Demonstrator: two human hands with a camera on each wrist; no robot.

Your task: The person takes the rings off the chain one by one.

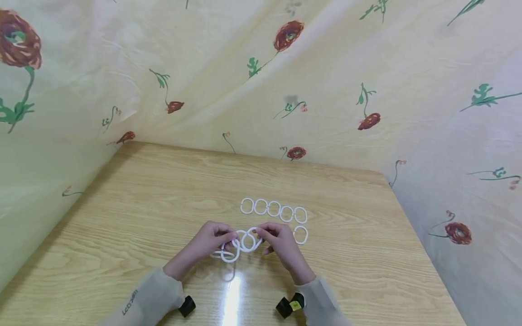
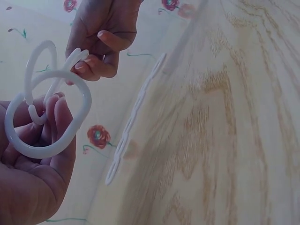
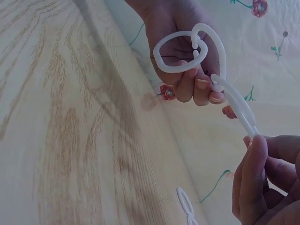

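Observation:
Several white plastic C-shaped rings (image 1: 230,261) are linked in a short chain and held up just above the table. My left hand (image 1: 216,237) pinches one link at the chain's left part, and two linked loops hang by the palm (image 3: 176,70). At the other end, my right hand (image 1: 282,239) pinches a ring between thumb and fingertips (image 3: 255,145). In the right wrist view that ring appears edge-on, together with another one. Whether its gap is hooked over its neighbour cannot be made out.
Beyond the hands, several loose white rings (image 1: 254,207) lie in a row on the wooden table (image 1: 163,181). One more ring (image 1: 307,235) lies nearer, just right of my right hand. Flower-patterned cloth (image 1: 228,90) hangs behind and beside the table.

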